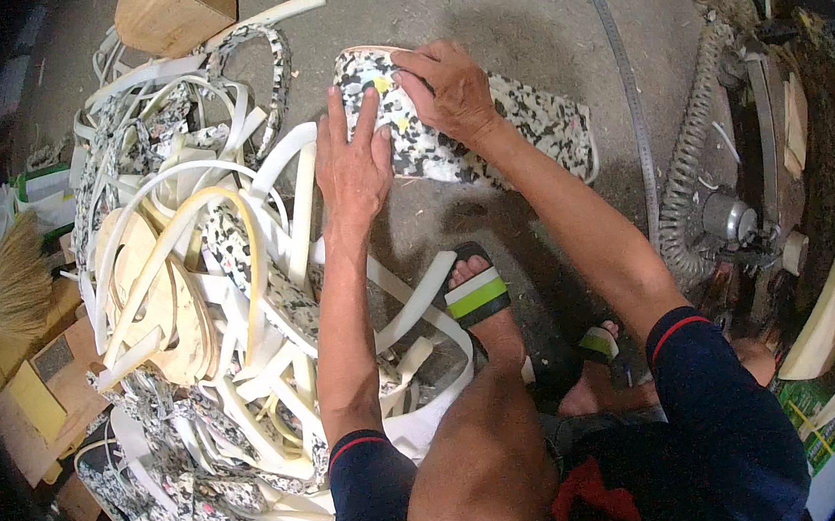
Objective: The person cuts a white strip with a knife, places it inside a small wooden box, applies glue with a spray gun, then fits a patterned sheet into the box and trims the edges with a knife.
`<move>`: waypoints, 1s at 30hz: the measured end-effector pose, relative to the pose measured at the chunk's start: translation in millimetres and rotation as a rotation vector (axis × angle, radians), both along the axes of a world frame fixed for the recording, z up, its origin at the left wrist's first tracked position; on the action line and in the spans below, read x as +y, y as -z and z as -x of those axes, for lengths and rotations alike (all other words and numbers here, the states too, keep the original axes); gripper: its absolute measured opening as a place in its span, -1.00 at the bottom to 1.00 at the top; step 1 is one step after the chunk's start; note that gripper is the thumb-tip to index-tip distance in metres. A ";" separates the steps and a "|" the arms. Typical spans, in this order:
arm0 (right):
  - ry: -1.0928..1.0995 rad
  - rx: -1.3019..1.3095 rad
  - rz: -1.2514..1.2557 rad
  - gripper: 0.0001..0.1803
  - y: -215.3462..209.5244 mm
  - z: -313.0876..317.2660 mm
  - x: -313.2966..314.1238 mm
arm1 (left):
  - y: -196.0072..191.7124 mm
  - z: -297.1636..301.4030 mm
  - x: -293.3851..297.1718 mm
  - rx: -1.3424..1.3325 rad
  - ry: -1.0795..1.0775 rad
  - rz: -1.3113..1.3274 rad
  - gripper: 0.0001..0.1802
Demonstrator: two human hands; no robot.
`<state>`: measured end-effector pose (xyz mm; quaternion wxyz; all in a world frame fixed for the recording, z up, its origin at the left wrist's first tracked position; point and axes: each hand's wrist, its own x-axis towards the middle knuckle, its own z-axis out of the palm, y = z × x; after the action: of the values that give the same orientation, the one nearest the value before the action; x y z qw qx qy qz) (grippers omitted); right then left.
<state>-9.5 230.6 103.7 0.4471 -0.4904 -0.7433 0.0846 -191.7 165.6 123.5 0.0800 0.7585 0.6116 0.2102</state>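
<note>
Bare knee (482, 455), speckled foam sheet (535, 124), black-and-white flecked

two bare hands, the left hand (353, 161) and the right hand (446, 87), both rest on one speckled foam sheet (525, 125) at twelve o'clock. two sandals (476, 290) with green and white straps sit near centre, and one broom (18, 284) lies at nine o'clock. one wooden block (175, 13) sits at eleven o'clock, and the foam offcut strips (211, 310) at eight to ten o'clock are too tangled to count.
</note>
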 end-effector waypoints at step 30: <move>-0.062 -0.360 0.278 -0.05 4.4 -63.3 -88.9 | 56.7 23.5 58.0 -0.084 -0.051 0.103 -0.17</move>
<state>53.8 141.7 99.4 0.2328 -0.5313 -0.8070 0.1111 -215.2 223.6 66.8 0.1390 0.7280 0.6369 0.2123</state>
